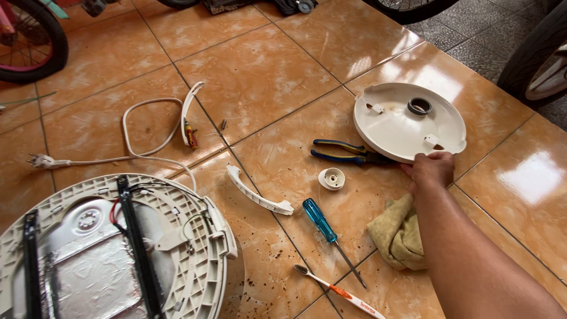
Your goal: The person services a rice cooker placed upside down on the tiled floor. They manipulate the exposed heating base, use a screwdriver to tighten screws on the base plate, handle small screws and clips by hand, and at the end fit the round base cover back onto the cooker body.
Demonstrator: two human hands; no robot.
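Nearest us, at the bottom edge, a toothbrush point(339, 293) with a white and orange handle lies on the tiled floor point(266, 71), and at lower left sits an upturned round appliance base point(112, 248) with black straps, foil and red wiring showing. Our right forearm reaches in from the lower right over a yellowish rag point(398, 233). Beside the rag lies a blue-handled screwdriver point(325, 227), with a curved white handle piece point(257, 192) to its left. Further on, our right hand point(431, 169) rests at the near rim of a round white cover point(407, 121), fingers curled onto the edge; we cannot tell how firmly they grip it. The cover lies flat on the floor, right of centre, with a dark ring near its middle. A small white knob point(331, 178) sits just left of the hand, and blue and yellow pliers point(345, 152) lie partly under the cover's rim. To the left, a white power cord point(139, 142) loops toward its plug, beside a second curved piece point(190, 109). Wheels point(29, 41) ring the far edge. Our left hand is out of sight.
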